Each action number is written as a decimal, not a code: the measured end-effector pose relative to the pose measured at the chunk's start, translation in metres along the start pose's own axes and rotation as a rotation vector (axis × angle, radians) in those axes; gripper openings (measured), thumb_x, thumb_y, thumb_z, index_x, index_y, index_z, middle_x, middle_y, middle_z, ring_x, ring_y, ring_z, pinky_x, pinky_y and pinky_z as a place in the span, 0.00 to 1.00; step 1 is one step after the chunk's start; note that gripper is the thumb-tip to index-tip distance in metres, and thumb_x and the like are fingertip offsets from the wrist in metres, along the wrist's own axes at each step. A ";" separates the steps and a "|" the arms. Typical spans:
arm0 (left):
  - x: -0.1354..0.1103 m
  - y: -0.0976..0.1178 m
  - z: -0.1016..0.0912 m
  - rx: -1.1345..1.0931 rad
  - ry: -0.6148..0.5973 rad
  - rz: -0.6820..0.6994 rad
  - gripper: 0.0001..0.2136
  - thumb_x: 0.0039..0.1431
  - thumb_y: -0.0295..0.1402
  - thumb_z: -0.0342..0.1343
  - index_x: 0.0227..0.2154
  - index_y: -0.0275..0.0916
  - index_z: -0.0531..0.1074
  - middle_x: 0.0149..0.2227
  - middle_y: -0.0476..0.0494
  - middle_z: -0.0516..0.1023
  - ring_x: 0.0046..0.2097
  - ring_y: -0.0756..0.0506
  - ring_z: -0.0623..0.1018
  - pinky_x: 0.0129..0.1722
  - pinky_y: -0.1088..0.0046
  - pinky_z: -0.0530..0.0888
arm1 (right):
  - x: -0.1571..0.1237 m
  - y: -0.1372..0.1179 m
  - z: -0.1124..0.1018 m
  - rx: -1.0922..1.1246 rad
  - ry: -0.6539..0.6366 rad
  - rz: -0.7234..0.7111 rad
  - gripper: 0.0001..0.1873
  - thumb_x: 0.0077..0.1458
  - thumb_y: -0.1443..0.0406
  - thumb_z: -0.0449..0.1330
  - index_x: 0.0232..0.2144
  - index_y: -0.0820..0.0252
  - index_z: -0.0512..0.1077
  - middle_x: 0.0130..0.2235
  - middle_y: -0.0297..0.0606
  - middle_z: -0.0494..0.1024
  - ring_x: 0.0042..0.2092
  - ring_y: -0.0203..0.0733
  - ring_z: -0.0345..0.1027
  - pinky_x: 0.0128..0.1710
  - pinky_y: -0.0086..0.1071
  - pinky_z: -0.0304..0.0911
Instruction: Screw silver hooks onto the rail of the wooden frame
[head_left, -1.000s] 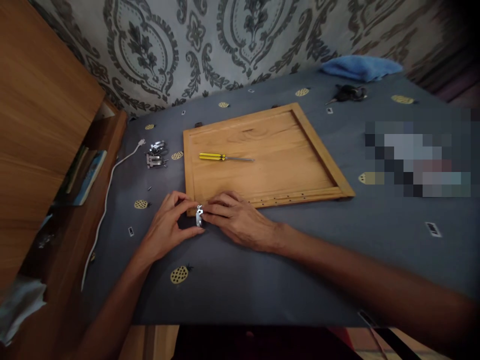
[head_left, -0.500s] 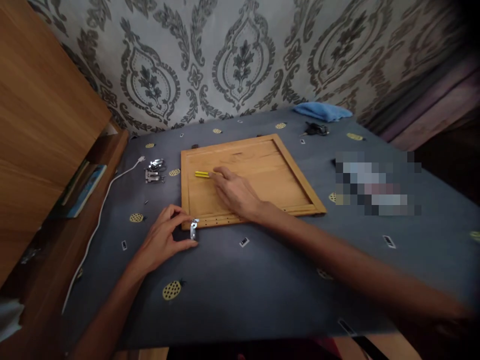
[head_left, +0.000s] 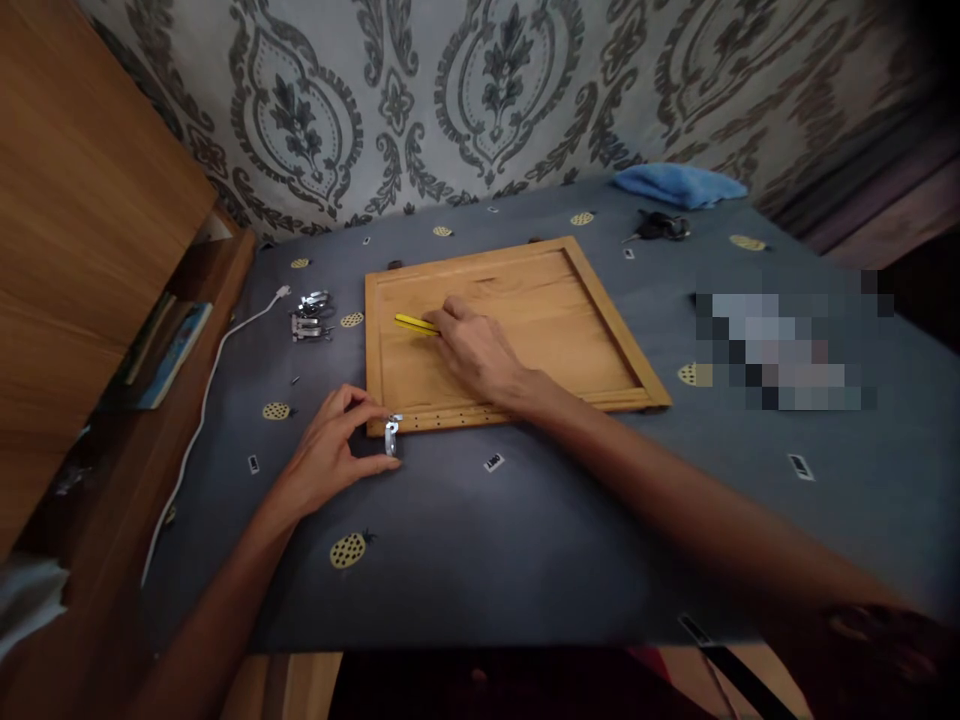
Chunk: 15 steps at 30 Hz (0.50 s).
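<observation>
My left hand point(head_left: 330, 450) pinches a shiny metal cabinet hinge point(head_left: 391, 437) between thumb and fingers. The hinge is at the front left corner of a framed wooden panel point(head_left: 517, 290), on the frame's near edge, where a row of small dark holes runs. Over the panel, my right hand point(head_left: 480, 348) closes around a slim yellow stick-like tool point(head_left: 415, 324) that points left; its other end is hidden by the hand, so I cannot tell its exact kind. Several more metal hinges point(head_left: 311, 318) lie in a pile left of the panel.
A white cable point(head_left: 201, 425) runs along the table's left side beside a wooden cabinet point(head_left: 90, 230). Toward the back right lie a blue cloth point(head_left: 679, 185) and a dark object like keys point(head_left: 660, 226). A blurred-out item point(head_left: 787, 345) rests at right on the patterned tablecloth point(head_left: 525, 560).
The camera view has shifted, so the table and panel sit higher in the picture. The yellow tool is slightly more tilted and shows more of its length. The left hand keeps its hold on the hinge.
</observation>
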<state>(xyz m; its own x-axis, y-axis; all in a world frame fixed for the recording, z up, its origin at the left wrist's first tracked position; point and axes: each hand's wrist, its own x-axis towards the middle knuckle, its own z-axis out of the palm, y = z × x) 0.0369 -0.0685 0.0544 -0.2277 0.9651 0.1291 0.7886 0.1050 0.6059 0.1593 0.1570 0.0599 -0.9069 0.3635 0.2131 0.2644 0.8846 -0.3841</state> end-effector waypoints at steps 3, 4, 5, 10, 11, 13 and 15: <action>0.000 0.001 0.000 0.001 0.003 -0.016 0.19 0.53 0.39 0.70 0.46 0.45 0.75 0.46 0.45 0.70 0.49 0.40 0.73 0.51 0.59 0.72 | -0.005 -0.014 -0.010 0.101 0.129 -0.002 0.12 0.66 0.65 0.51 0.49 0.63 0.67 0.44 0.45 0.73 0.42 0.46 0.68 0.41 0.38 0.63; 0.000 0.002 0.000 0.000 0.005 -0.019 0.19 0.52 0.39 0.70 0.46 0.45 0.76 0.46 0.45 0.70 0.49 0.40 0.73 0.52 0.59 0.72 | -0.007 -0.020 -0.014 0.184 0.178 -0.022 0.10 0.66 0.63 0.52 0.46 0.62 0.67 0.41 0.41 0.73 0.39 0.43 0.67 0.40 0.36 0.63; 0.000 0.002 0.000 -0.002 0.005 -0.023 0.19 0.53 0.39 0.70 0.46 0.45 0.76 0.46 0.45 0.70 0.50 0.40 0.73 0.52 0.59 0.72 | -0.010 -0.026 -0.017 0.336 0.241 -0.056 0.09 0.66 0.61 0.53 0.43 0.61 0.66 0.37 0.38 0.73 0.36 0.40 0.66 0.37 0.34 0.63; 0.000 0.003 -0.001 -0.008 0.005 -0.034 0.18 0.53 0.41 0.69 0.46 0.45 0.76 0.45 0.45 0.70 0.49 0.40 0.73 0.51 0.58 0.72 | -0.019 -0.053 -0.024 0.796 0.334 -0.159 0.08 0.63 0.61 0.57 0.34 0.56 0.61 0.29 0.28 0.65 0.29 0.34 0.60 0.30 0.30 0.61; 0.000 0.004 -0.001 -0.013 0.007 -0.031 0.18 0.53 0.42 0.69 0.45 0.45 0.76 0.45 0.45 0.70 0.49 0.40 0.73 0.51 0.58 0.72 | -0.021 -0.056 -0.024 0.812 0.325 -0.160 0.08 0.63 0.62 0.57 0.34 0.55 0.61 0.29 0.28 0.65 0.29 0.33 0.59 0.30 0.30 0.61; 0.000 0.004 -0.001 -0.025 0.005 -0.024 0.18 0.53 0.43 0.69 0.44 0.44 0.75 0.45 0.45 0.70 0.49 0.40 0.72 0.51 0.58 0.72 | -0.023 -0.060 -0.024 0.825 0.317 -0.162 0.09 0.62 0.63 0.58 0.34 0.55 0.60 0.30 0.28 0.65 0.28 0.33 0.59 0.29 0.30 0.61; 0.001 0.004 -0.001 -0.032 -0.003 -0.026 0.17 0.54 0.43 0.69 0.44 0.44 0.75 0.45 0.45 0.69 0.48 0.40 0.72 0.51 0.58 0.71 | -0.025 -0.062 -0.022 0.830 0.316 -0.167 0.09 0.61 0.64 0.58 0.34 0.55 0.59 0.30 0.28 0.64 0.28 0.33 0.60 0.29 0.30 0.61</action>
<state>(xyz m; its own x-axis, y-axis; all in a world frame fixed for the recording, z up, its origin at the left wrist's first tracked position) 0.0395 -0.0676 0.0576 -0.2462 0.9628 0.1112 0.7639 0.1221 0.6337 0.1727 0.0997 0.0981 -0.7473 0.4209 0.5142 -0.2955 0.4826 -0.8245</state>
